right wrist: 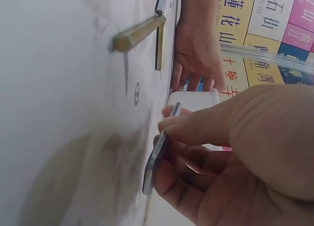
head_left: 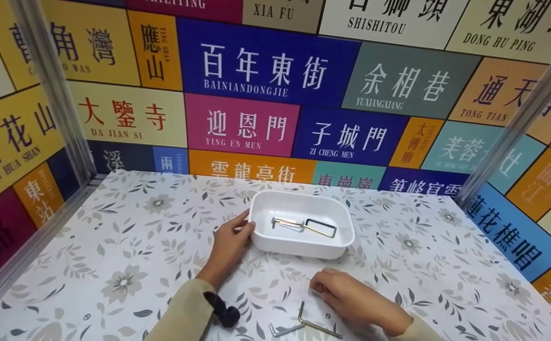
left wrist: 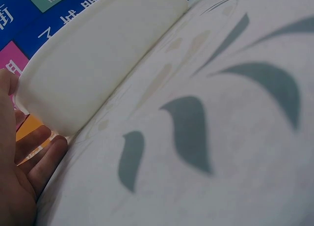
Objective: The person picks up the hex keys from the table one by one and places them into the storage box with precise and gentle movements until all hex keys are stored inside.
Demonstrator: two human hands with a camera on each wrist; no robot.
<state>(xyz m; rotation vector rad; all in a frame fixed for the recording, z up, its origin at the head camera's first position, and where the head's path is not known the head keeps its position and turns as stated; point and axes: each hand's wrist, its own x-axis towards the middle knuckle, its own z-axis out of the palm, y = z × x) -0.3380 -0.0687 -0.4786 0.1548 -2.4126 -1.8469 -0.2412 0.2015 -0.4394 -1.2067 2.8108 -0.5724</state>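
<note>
In the head view, a wall of Chinese place-name panels (head_left: 275, 94) shows a blue BAINIANDONGJIE panel (head_left: 268, 61) at twelve o'clock, white SHISHITOU panel (head_left: 391, 21) at one, pink YING EN MEN panel (head_left: 242, 124) at eleven. Metal posts stand at ten (left post (head_left: 57, 94)) and three (right post (head_left: 517, 125)); a leaf-and-flower-printed tabletop (head_left: 446, 284) spans four through eight.

From where I stand I count two hands, one left hand (head_left: 230, 241) and one right hand (head_left: 351, 296), and two beige sleeves (head_left: 183, 312). There is one white tub (head_left: 299, 248) on one floral tablecloth (head_left: 161, 246). Loose on the cloth lie two hex keys, one brass-coloured key (head_left: 320, 329) and one silver key (head_left: 288, 330); one more, the pinched hex key (right wrist: 151, 172), is in the fingers. The overlapping keys (head_left: 320, 232) in the tub number at least three; I can't tell exactly. Two metal posts (head_left: 57, 94) and more than twenty lettered panels (head_left: 242, 125) complete my tally.
</note>
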